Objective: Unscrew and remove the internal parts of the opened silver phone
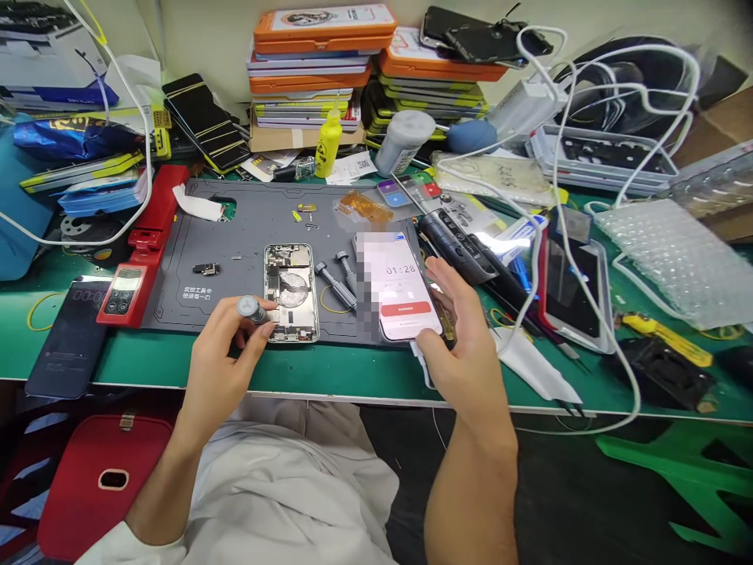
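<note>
My left hand (227, 353) is closed around a small grey screwdriver (252, 308), its round end pointing up towards me. It is at the left edge of an opened phone (290, 294), whose inner parts and metal plates are exposed; the screwdriver's tip is hidden. My right hand (456, 337) grips the lower right side of a lit smartphone (405, 290), thumb near its bottom edge. Its screen reads 01:28 above a red bar, and its left part is blurred out. Two more grey screwdrivers (338, 284) lie between the two phones on the dark work mat (176, 302).
A red device (126, 282) with a small display borders the mat's left side, beside a dark phone (69, 337). Stacked orange cases (323, 31) and a yellow bottle (329, 145) stand behind. Tools, a white cable (532, 298) and bubble wrap (676, 259) crowd the right.
</note>
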`<state>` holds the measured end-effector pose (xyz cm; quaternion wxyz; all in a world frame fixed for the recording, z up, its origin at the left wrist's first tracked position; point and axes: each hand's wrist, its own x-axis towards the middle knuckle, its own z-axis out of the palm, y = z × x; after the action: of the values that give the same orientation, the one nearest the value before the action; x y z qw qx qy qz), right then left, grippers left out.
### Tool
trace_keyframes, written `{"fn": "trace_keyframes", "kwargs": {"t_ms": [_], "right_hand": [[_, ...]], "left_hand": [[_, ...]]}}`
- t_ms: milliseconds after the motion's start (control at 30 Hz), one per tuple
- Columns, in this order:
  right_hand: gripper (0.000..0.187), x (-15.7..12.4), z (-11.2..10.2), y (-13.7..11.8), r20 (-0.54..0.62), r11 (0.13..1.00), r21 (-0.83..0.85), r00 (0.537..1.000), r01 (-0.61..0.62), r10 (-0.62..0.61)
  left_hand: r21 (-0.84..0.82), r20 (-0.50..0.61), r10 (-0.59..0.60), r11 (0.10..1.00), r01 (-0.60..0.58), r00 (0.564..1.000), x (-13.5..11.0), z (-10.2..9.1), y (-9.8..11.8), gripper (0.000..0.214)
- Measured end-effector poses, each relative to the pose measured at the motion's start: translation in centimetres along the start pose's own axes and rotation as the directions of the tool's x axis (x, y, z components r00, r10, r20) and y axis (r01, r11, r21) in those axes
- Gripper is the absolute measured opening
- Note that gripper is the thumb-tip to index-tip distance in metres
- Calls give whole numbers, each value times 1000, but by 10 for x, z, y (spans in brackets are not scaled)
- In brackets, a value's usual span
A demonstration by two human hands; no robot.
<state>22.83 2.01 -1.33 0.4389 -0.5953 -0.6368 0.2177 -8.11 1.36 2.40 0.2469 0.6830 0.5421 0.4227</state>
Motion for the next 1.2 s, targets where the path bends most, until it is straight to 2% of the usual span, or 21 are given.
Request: {"fn": "trace_keyframes", "kwargs": {"t_ms": [733, 1200], "right_hand": [[84, -1, 0, 3, 1, 1000, 1, 1000, -3, 3], [69, -1, 5, -6, -37, 997, 82, 999, -9, 12]], "left_hand": [[-10, 2, 9, 1000, -9, 1000, -1, 0, -3, 17], [-3, -4, 15, 1000, -15, 1000, 0, 0, 0, 16]]}}
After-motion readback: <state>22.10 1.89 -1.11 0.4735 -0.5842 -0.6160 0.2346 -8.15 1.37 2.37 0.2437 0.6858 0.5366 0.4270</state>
